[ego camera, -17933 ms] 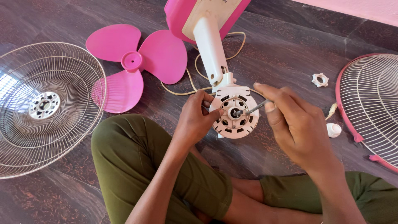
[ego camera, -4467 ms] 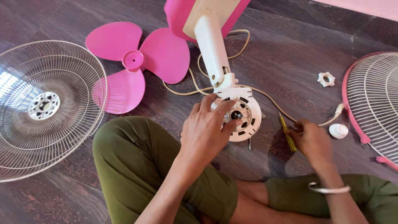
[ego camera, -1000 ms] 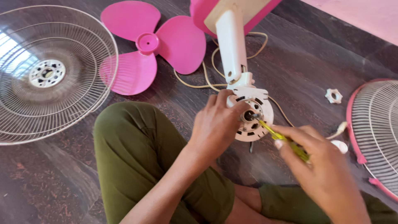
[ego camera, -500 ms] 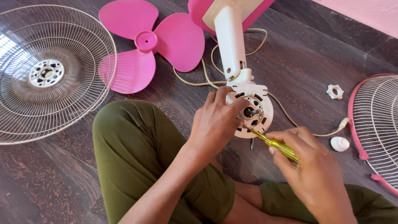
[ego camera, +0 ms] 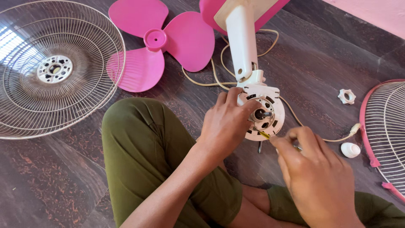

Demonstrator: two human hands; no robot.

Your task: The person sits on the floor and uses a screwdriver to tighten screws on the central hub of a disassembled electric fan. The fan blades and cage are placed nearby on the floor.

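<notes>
A white fan motor housing with a bare metal shaft lies on the dark wooden floor, joined to a white stand neck. My left hand grips the housing's left side. My right hand holds a yellow-handled screwdriver, its tip against the lower face of the housing. Most of the screwdriver is hidden inside my fist.
A pink three-blade fan propeller lies at the top. A metal grille lies at the left; a pink-rimmed grille at the right. A white nut, a white cap and a cream cord lie nearby. My green-trousered legs fill the foreground.
My right hand has brought the screwdriver tip up and left onto the housing's face. The left hand still holds the housing.
</notes>
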